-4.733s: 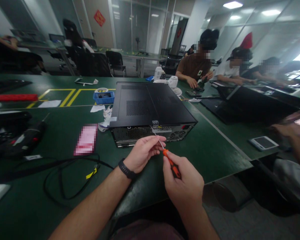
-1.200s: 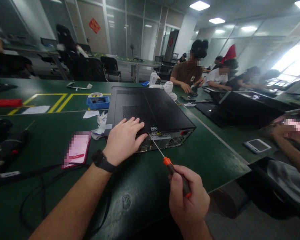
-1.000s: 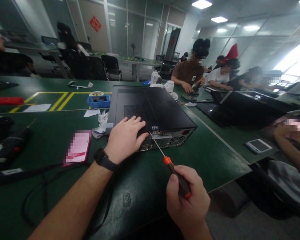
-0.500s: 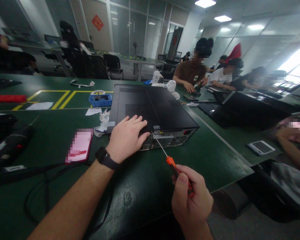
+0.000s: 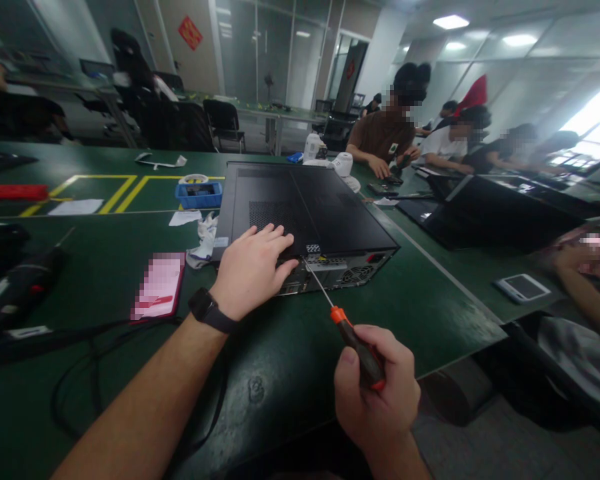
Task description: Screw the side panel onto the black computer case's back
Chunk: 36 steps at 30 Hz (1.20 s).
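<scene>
A black computer case (image 5: 340,207) lies on its side on the green table, its rear panel with the fan grille (image 5: 357,273) facing me. My left hand (image 5: 255,267) rests on the near edge of its top, fingers stretched out over the vented part. In my right hand (image 5: 380,387) is a screwdriver (image 5: 363,353) with an orange and dark handle. Its thin shaft points away from me, and the tip meets the upper edge of the rear panel, just right of my left thumb. A screw at the tip is too small to make out.
Left of the case lie a pink-screened phone (image 5: 159,287), a crumpled glove (image 5: 203,241), a blue bin (image 5: 199,195) and a power drill (image 5: 23,287). Black cable (image 5: 95,373) loops near my left forearm. A co-worker (image 5: 393,137) sits across the table; another black panel (image 5: 510,213) stands right.
The fingers of my right hand have opened a little around the screwdriver, so more of its handle shows. My left hand stays on the case; the view has shifted slightly.
</scene>
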Available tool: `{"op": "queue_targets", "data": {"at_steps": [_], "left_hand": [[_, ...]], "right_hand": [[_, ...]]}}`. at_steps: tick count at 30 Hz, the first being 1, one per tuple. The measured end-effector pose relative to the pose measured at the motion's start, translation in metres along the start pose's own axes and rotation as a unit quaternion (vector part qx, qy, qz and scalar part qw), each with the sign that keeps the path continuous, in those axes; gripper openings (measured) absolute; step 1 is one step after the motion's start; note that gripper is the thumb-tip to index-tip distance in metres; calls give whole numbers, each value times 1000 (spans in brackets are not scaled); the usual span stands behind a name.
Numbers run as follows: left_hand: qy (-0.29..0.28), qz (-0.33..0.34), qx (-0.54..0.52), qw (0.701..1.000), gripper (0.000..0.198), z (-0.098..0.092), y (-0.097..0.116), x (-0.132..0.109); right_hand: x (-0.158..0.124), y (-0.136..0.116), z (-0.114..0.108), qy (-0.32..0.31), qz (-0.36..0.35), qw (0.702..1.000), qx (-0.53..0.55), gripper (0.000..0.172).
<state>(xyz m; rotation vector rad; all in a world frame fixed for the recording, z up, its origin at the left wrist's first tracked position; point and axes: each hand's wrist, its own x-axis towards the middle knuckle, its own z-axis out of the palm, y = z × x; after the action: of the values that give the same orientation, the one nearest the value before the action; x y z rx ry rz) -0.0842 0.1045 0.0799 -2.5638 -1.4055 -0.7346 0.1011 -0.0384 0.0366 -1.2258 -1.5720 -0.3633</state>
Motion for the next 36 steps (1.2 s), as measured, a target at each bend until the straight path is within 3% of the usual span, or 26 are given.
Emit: {"op": "queue_targets", "data": {"at_steps": [8, 14, 18, 25, 36], "left_hand": [[-15, -1, 0, 1000, 39, -1, -1, 0], [-9, 5, -7, 1000, 40, 1, -3, 0], [-14, 4, 2, 1000, 40, 0, -3, 0], [-17, 4, 7, 1000, 41, -2, -1, 0], [-62, 11, -9, 998, 60, -8, -6, -1]], "right_hand": [[-3, -2, -3, -8, 36, 999, 3, 26], [-2, -2, -1, 7, 12, 1000, -7, 22], [-3, 0, -3, -7, 44, 999, -10, 22], [4, -5, -3, -1, 19, 1000, 5, 20], [5, -3, -7, -22, 2, 1000, 6, 26]]}}
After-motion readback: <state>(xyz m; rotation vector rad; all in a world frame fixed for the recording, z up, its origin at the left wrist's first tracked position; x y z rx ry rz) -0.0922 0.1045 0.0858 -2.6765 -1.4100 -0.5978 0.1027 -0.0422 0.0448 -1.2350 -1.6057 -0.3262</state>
